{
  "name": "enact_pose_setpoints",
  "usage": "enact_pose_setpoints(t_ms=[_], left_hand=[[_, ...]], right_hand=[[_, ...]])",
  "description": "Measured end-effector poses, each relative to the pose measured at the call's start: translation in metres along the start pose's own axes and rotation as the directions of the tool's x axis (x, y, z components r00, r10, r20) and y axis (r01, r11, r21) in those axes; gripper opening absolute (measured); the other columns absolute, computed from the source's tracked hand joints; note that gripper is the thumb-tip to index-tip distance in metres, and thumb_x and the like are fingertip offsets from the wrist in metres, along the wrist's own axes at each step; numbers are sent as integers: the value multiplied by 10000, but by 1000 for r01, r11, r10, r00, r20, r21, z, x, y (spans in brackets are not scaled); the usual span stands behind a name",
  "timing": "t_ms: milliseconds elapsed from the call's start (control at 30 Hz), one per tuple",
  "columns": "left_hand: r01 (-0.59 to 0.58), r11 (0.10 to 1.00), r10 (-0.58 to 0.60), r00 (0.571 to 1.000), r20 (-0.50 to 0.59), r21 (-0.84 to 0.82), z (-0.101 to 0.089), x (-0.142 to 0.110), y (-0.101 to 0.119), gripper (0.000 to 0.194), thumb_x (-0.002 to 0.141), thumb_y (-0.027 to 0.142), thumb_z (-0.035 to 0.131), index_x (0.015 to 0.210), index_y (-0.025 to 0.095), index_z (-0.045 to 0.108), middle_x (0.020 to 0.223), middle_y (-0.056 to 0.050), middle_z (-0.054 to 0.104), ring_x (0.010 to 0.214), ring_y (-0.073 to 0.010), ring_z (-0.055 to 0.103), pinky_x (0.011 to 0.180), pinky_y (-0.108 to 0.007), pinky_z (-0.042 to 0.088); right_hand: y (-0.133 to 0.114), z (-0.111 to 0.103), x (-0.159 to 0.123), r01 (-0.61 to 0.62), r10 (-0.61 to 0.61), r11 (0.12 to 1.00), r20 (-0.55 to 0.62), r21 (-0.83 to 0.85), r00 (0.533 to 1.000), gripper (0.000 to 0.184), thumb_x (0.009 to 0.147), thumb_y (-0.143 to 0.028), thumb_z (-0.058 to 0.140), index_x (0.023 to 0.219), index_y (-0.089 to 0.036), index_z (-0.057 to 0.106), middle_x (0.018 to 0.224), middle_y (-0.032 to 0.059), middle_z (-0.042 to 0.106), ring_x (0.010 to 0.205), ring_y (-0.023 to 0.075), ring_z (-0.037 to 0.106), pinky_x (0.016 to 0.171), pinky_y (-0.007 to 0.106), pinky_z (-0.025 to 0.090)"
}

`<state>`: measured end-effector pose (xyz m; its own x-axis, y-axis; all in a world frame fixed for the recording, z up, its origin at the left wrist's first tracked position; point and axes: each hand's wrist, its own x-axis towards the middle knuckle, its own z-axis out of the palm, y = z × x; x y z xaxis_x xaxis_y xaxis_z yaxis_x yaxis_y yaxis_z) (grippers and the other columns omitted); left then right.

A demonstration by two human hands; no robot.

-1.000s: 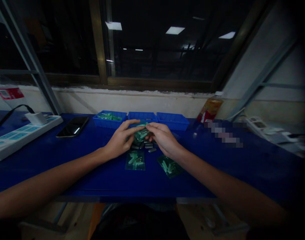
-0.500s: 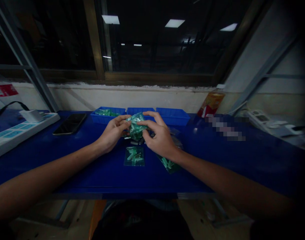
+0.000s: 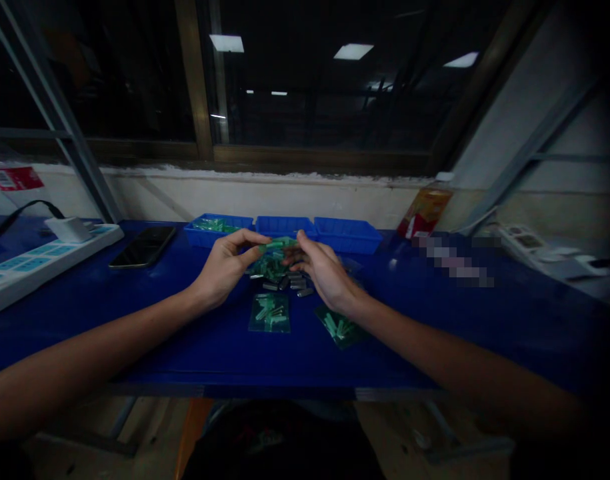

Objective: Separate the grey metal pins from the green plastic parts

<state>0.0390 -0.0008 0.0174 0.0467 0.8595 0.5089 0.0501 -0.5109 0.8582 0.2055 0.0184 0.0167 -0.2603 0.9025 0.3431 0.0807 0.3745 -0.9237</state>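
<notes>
I sit at a blue table (image 3: 185,353) facing a dark window (image 3: 325,100), both forearms stretched forward. My left hand (image 3: 223,269) pinches a small green bag (image 3: 279,243) between thumb and fingers, raised just above a loose pile. My right hand (image 3: 331,279) is cupped on the bag's other side, thumb up and fingers curled; I cannot tell whether it grips the bag. Beneath them lies a heap of green packets (image 3: 269,268), with short metal pieces (image 3: 299,284) beside it. Nearer to me, two flat clear bags of green pieces lie apart: a left bag (image 3: 269,313) and a right bag (image 3: 339,328), the latter close to my right wrist. Beyond my hands stand three blue trays in a row; the left tray (image 3: 197,239) holds green packets. A phone (image 3: 143,247) and a white power strip (image 3: 35,261) lie to my left; a bottle (image 3: 427,210) leans at the right.
</notes>
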Motion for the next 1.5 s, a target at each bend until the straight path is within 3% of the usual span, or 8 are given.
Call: enact_pose_setpoints(t_ms=[233, 400, 733, 967, 1067, 1167, 1300, 1500], left_hand=[[-214, 899, 167, 974, 154, 381, -4, 2, -5, 108, 739, 154, 523, 717, 159, 629, 779, -18, 546, 788, -150, 519, 731, -284, 408], [-156, 895, 54, 968, 247, 419, -2, -2, -12, 109, 772, 188, 497, 809, 131, 582, 783, -27, 574, 742, -160, 533, 686, -288, 429], [21, 997, -37, 973, 228, 71, 1, -9, -6, 349, 869, 407, 377, 878, 120, 576, 819, -43, 596, 742, -157, 533, 671, -258, 430], [-81, 952, 56, 994, 93, 296, -5, 1, -7, 208, 840, 296, 464, 885, 131, 582, 722, -16, 589, 625, -129, 539, 589, -243, 445], [-349, 809, 285, 936, 204, 473, -9, 2, -4, 215, 807, 154, 492, 991, 163, 604, 891, -50, 606, 827, -166, 559, 749, -307, 449], [-520, 695, 398, 853, 336, 497, -11, 2, -2, 374, 749, -10, 445, 1002, 199, 623, 1045, -66, 547, 997, -180, 508, 853, -354, 412], [-525, 706, 402, 850, 341, 476, -11, 3, -4, 450, 708, -60, 425, 969, 239, 637, 1114, -52, 474, 1059, -185, 463, 861, -369, 412], [-381, 828, 315, 923, 220, 412, -10, 5, -2, 433, 751, -23, 373, 1043, 218, 583, 955, -32, 532, 875, -147, 526, 798, -320, 429]], right_hand=[[-7, 5, -12, 245, -244, 951, 26, -187, 969, 155, 806, -309, 473, 819, -171, 542, 673, -6, 531, 597, 112, 537, 541, 247, 427], [-7, -2, -12, 584, -544, 656, 238, -477, 805, 234, 810, -170, 432, 982, -216, 583, 846, 21, 544, 764, 130, 525, 706, 283, 439], [-6, -5, -8, 607, -504, 594, 344, -527, 792, 479, 735, -42, 364, 1108, -266, 567, 1052, 36, 450, 977, 153, 477, 842, 300, 427], [-6, 0, -7, 386, -362, 822, 140, -418, 922, 241, 802, -251, 458, 946, -200, 645, 939, 60, 519, 874, 168, 509, 779, 341, 418], [-9, 0, -3, 68, -51, 983, 102, -170, 994, 428, 831, -488, 372, 766, -164, 644, 717, 54, 567, 708, 158, 530, 620, 307, 405], [-10, 0, -2, -171, 152, 978, 160, 118, 975, 432, 807, -521, 386, 714, -160, 604, 629, 37, 556, 590, 130, 522, 504, 257, 349], [-11, 0, -2, -192, 153, 962, 199, 196, 968, 133, 700, -301, 587, 704, -169, 570, 613, -5, 528, 526, 90, 486, 451, 225, 292], [-12, -1, 0, -151, 139, 979, 92, 140, 986, 102, 673, -213, 582, 737, -172, 514, 601, -23, 509, 498, 78, 472, 446, 228, 304]])
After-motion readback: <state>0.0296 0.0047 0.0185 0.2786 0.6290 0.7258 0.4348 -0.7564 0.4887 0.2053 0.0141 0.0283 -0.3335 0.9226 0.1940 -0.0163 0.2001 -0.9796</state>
